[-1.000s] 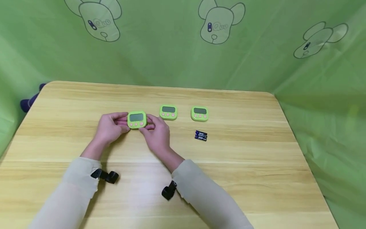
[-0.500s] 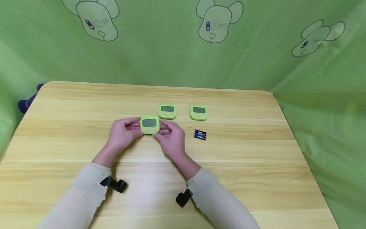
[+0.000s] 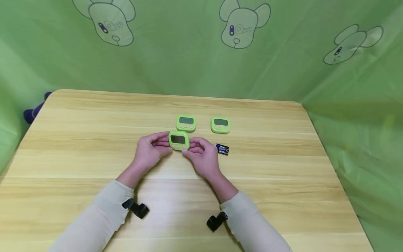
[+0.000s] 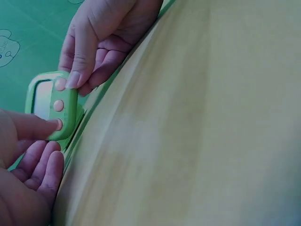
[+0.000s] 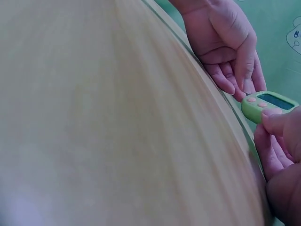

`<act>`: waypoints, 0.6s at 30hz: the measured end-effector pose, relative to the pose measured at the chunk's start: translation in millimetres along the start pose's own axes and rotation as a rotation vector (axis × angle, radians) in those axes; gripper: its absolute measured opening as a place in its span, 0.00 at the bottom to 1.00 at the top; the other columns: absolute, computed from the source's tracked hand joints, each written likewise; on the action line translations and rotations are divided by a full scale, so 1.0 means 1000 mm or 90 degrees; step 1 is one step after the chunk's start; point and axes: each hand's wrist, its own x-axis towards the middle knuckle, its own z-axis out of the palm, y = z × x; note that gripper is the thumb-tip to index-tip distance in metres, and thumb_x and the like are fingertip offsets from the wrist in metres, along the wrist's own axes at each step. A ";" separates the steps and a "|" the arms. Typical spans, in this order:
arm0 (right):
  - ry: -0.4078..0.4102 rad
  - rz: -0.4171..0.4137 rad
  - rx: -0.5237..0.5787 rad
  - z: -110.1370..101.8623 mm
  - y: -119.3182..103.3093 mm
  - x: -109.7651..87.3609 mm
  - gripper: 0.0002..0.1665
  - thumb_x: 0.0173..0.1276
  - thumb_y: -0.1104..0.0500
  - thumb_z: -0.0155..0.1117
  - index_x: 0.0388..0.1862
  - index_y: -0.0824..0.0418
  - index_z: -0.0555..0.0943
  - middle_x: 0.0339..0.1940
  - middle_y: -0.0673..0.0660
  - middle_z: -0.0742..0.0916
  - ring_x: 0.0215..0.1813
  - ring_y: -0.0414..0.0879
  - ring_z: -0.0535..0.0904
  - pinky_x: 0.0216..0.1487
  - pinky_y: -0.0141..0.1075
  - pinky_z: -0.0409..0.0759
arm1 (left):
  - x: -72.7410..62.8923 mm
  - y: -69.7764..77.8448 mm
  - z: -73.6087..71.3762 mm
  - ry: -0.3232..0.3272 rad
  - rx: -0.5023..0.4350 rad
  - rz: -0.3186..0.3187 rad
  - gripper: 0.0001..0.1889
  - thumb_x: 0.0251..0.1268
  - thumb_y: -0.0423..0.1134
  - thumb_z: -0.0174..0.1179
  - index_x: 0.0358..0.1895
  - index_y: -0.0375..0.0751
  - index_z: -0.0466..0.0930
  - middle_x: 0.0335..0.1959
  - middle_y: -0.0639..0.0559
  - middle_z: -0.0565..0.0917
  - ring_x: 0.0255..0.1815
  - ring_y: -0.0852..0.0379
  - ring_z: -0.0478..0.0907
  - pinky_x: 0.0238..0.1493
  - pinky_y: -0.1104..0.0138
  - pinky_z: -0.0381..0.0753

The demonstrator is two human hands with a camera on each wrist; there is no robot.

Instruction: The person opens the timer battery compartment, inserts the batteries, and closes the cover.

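A small green digital timer (image 3: 178,140) with a grey screen and a row of pink buttons is held between both hands in the head view. My left hand (image 3: 150,151) pinches its left edge, thumb at the lower corner. From the other side, my right hand (image 3: 204,156) pinches the right edge, its thumb near the bottom corner. In the left wrist view the timer (image 4: 52,104) shows its buttons, with a thumb over the end one. The right wrist view has the timer (image 5: 269,106) tilted between the fingers of both hands.
Two matching green timers (image 3: 186,123) (image 3: 220,125) lie face up farther back on the wooden table (image 3: 283,168). Several dark blue batteries (image 3: 222,149) lie side by side just right of my right hand. Green printed cloth (image 3: 176,56) hangs behind the table.
Both hands have carried the timer rightward and slightly nearer, from left of the two others to just in front of the middle one. The other timers and the batteries stay put.
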 end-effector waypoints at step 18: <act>-0.025 -0.103 0.072 -0.002 -0.016 -0.004 0.17 0.54 0.86 0.65 0.44 0.80 0.82 0.51 0.74 0.82 0.46 0.63 0.85 0.47 0.44 0.86 | -0.006 -0.003 0.009 -0.007 -0.030 -0.017 0.22 0.67 0.31 0.65 0.63 0.30 0.76 0.40 0.36 0.85 0.35 0.54 0.85 0.41 0.61 0.88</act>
